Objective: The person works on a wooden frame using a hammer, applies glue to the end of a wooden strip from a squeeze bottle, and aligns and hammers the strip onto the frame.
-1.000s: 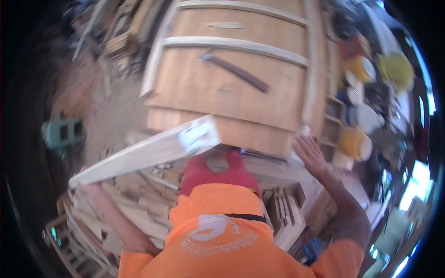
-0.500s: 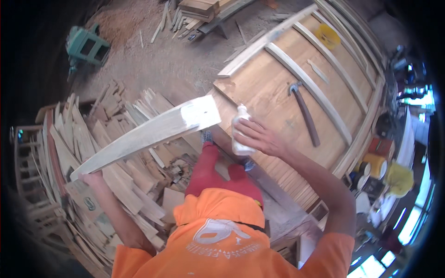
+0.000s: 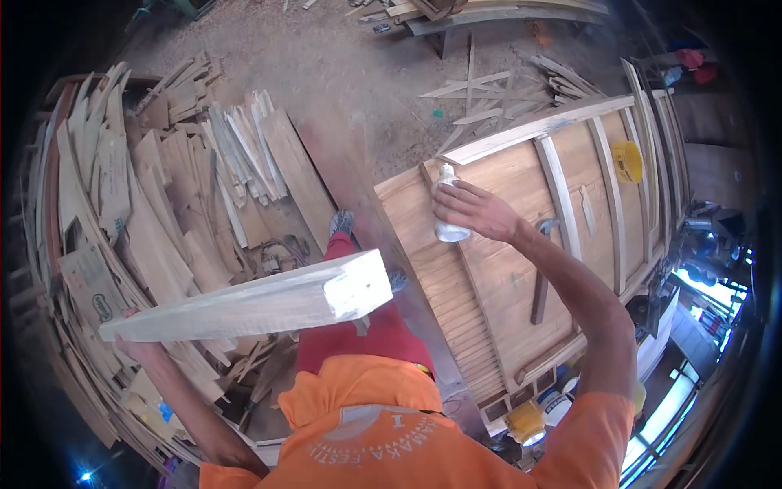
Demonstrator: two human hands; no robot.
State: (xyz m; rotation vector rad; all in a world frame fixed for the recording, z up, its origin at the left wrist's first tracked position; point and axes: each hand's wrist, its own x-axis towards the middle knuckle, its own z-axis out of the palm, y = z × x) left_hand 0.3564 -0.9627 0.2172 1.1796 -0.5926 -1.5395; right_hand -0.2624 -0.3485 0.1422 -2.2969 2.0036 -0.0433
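Note:
My left hand is closed around the narrow end of a long pale wooden board, which I hold out across my legs. A wet-looking white patch, resembling glue, covers the board's wide end. In my right hand is a white squeeze bottle, upright with its nozzle pointing up, at the near left corner of a wooden panel. Whether its base touches the panel, I cannot tell. A claw hammer lies on that panel, beside my right forearm.
Pale ribs cross the panel, and a yellow container sits toward its far side. Scrap boards pile up on the left. Loose strips litter the floor beyond the panel. Buckets stand near my right elbow.
My view has turned. The board's wide end has come lower and nearer my body, away from the bottle. The bottle has moved right, over the panel's corner, still in my right hand.

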